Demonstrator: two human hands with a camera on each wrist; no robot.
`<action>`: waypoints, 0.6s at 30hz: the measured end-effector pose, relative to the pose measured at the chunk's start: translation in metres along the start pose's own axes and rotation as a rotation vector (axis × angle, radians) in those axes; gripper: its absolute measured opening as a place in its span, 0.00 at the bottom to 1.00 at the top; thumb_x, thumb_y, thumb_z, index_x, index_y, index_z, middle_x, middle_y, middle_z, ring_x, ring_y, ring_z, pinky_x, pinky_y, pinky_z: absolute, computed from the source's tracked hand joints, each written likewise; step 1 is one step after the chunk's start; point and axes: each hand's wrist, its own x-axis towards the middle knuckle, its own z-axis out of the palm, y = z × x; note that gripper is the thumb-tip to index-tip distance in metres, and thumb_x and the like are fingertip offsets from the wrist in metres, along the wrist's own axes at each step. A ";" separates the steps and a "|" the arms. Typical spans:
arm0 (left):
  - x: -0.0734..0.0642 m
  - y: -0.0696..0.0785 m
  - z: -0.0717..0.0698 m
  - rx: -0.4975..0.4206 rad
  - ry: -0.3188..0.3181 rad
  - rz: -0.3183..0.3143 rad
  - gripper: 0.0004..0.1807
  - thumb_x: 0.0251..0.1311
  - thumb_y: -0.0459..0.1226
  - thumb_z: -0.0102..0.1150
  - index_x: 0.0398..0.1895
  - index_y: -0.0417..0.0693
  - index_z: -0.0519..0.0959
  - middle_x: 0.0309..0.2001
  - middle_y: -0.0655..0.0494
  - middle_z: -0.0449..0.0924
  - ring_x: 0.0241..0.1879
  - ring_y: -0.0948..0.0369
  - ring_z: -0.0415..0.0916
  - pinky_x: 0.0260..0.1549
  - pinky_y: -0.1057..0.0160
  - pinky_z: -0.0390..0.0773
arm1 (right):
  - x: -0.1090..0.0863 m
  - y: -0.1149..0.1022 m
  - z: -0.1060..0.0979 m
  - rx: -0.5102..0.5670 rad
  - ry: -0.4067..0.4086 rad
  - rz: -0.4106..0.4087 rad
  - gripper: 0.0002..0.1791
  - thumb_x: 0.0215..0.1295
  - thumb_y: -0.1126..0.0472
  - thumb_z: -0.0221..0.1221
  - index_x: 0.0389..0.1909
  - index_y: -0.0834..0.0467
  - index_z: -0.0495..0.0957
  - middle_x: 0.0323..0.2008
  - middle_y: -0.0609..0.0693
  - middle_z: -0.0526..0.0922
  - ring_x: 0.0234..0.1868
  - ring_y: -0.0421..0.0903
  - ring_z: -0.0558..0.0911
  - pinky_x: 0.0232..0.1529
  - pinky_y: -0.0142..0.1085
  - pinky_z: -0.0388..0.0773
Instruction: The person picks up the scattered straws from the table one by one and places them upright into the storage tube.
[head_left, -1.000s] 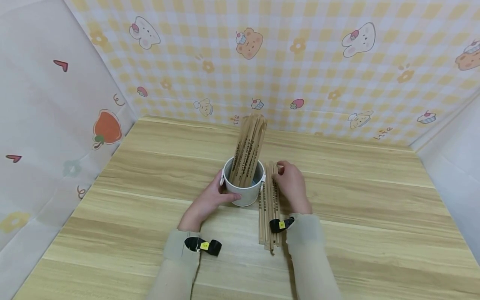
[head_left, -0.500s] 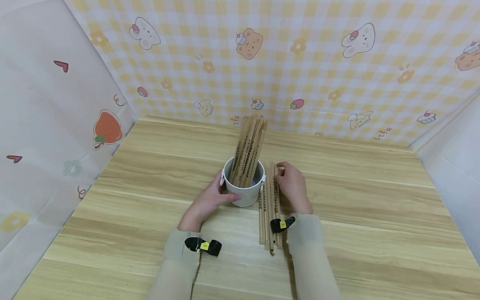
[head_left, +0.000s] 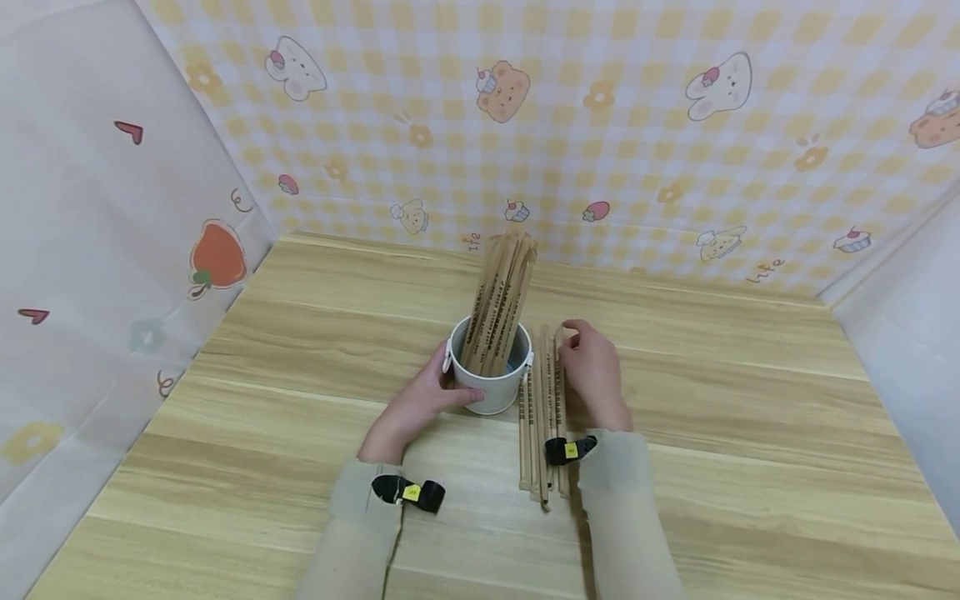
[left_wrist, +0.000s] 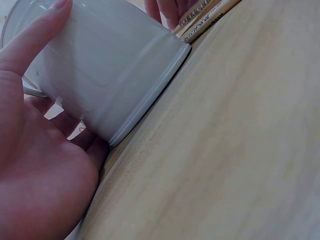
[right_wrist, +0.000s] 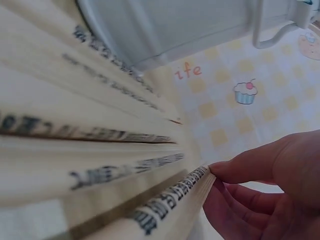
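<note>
My left hand (head_left: 422,402) grips a small white metal bucket (head_left: 491,395), thumb across its front and fingers round its left side. In the left wrist view the bucket (left_wrist: 105,65) stands on the table. A bundle of slim paper-wrapped sticks (head_left: 501,308) leans inside it, printed with dark lettering. More such sticks (head_left: 531,442) lie side by side just right of the bucket. My right hand (head_left: 595,371) pinches the far end of the rightmost paper-wrapped stick (right_wrist: 175,197) between thumb and fingers, as the right wrist view shows.
Both hands work over a wood-grain table (head_left: 750,433). A yellow checked cloth wall (head_left: 637,125) with cartoon prints rises behind it, and a white printed wall (head_left: 97,233) stands at the left. Each sleeve cuff carries a black wrist camera (head_left: 567,451).
My right hand has shifted slightly right, and the pinched paper-wrapped stick has separated a little from its neighbours. The left hand keeps its grip on the bucket.
</note>
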 end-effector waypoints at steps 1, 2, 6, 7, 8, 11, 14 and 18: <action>0.001 -0.002 0.000 -0.003 0.004 -0.005 0.51 0.44 0.34 0.66 0.68 0.58 0.45 0.67 0.54 0.48 0.64 0.55 0.48 0.61 0.55 0.50 | -0.001 -0.001 -0.002 0.007 0.010 -0.004 0.21 0.56 0.66 0.50 0.53 0.59 0.70 0.30 0.52 0.78 0.25 0.46 0.74 0.24 0.36 0.70; 0.002 -0.005 -0.001 -0.007 0.005 -0.004 0.50 0.44 0.34 0.66 0.68 0.59 0.46 0.67 0.54 0.48 0.64 0.55 0.49 0.61 0.55 0.50 | -0.002 -0.002 -0.004 0.013 0.021 -0.009 0.21 0.56 0.67 0.49 0.53 0.59 0.70 0.30 0.52 0.77 0.24 0.46 0.74 0.23 0.36 0.69; 0.005 -0.017 -0.003 -0.006 0.008 0.003 0.50 0.44 0.35 0.67 0.68 0.62 0.47 0.66 0.57 0.49 0.64 0.56 0.48 0.61 0.56 0.50 | -0.006 -0.009 -0.014 0.045 0.047 -0.030 0.22 0.57 0.67 0.48 0.54 0.59 0.69 0.29 0.51 0.77 0.21 0.45 0.74 0.20 0.35 0.69; 0.005 -0.019 -0.003 -0.004 0.008 0.007 0.50 0.43 0.36 0.67 0.67 0.63 0.47 0.66 0.57 0.49 0.64 0.57 0.48 0.61 0.56 0.50 | -0.007 -0.011 -0.017 0.053 0.049 -0.034 0.22 0.57 0.67 0.48 0.55 0.59 0.69 0.29 0.51 0.77 0.20 0.44 0.74 0.20 0.35 0.69; 0.005 -0.020 -0.003 -0.004 0.006 0.009 0.50 0.43 0.37 0.68 0.67 0.63 0.47 0.66 0.57 0.48 0.64 0.57 0.48 0.61 0.56 0.50 | -0.008 -0.013 -0.020 0.056 0.051 -0.036 0.22 0.57 0.67 0.49 0.55 0.59 0.69 0.29 0.51 0.77 0.19 0.44 0.74 0.19 0.35 0.69; 0.005 -0.023 -0.003 0.004 0.004 0.021 0.50 0.42 0.39 0.68 0.67 0.65 0.48 0.66 0.58 0.49 0.65 0.57 0.47 0.61 0.56 0.50 | -0.011 -0.021 -0.029 0.065 0.065 -0.037 0.22 0.57 0.67 0.49 0.55 0.58 0.69 0.30 0.51 0.78 0.19 0.43 0.76 0.18 0.34 0.71; 0.004 -0.022 -0.003 0.001 0.008 0.035 0.50 0.41 0.40 0.69 0.66 0.67 0.49 0.66 0.59 0.50 0.64 0.57 0.48 0.61 0.55 0.50 | -0.014 -0.030 -0.038 0.085 0.093 -0.037 0.22 0.58 0.65 0.49 0.55 0.57 0.70 0.31 0.50 0.78 0.21 0.44 0.79 0.19 0.34 0.74; 0.005 -0.020 -0.003 -0.006 0.012 0.040 0.49 0.41 0.40 0.69 0.66 0.67 0.49 0.65 0.60 0.51 0.64 0.57 0.48 0.61 0.55 0.50 | -0.019 -0.042 -0.051 0.120 0.140 -0.057 0.19 0.59 0.64 0.50 0.53 0.57 0.72 0.32 0.50 0.78 0.28 0.45 0.79 0.22 0.33 0.77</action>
